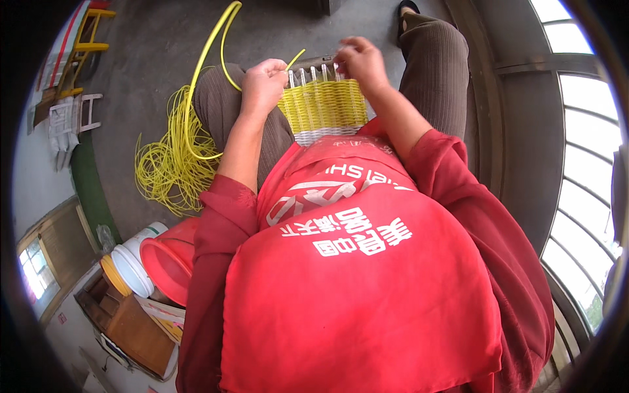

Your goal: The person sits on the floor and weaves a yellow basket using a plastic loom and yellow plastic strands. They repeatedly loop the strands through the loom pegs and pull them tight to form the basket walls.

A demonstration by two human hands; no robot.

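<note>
Since the strand (296,59) bows in wide arcs, we read it as light, springy and probably slick plastic: easy to lift, prone to twist, best pinched close to the tip. The weave (321,108) sits between the legs. We'd call it light and semi-stiff, firm where rows are packed, safest held by its side edges. The clear uprights (313,73) along its far edge look smooth and slim; we'd steady them low, near the top row, and not bend them hard.

Left hand (264,88): thumb and fingers closed on the strand at the weave's far left corner, short tail poking out. Right hand (362,64): fingers loosely bent over the far right corner, blurred; we can't tell how far open or whether it grips an upright.

Coil (167,167) is on the floor (124,124), between the floor's left edge and the left leg (217,105); loose, so it could snag.

Hidden: left palm's underside, so we can't confirm tail and big loop are one piece. Apron (367,295) covers the weave's near end past a white band. Forearm and leg cut off the coil's right side.
</note>
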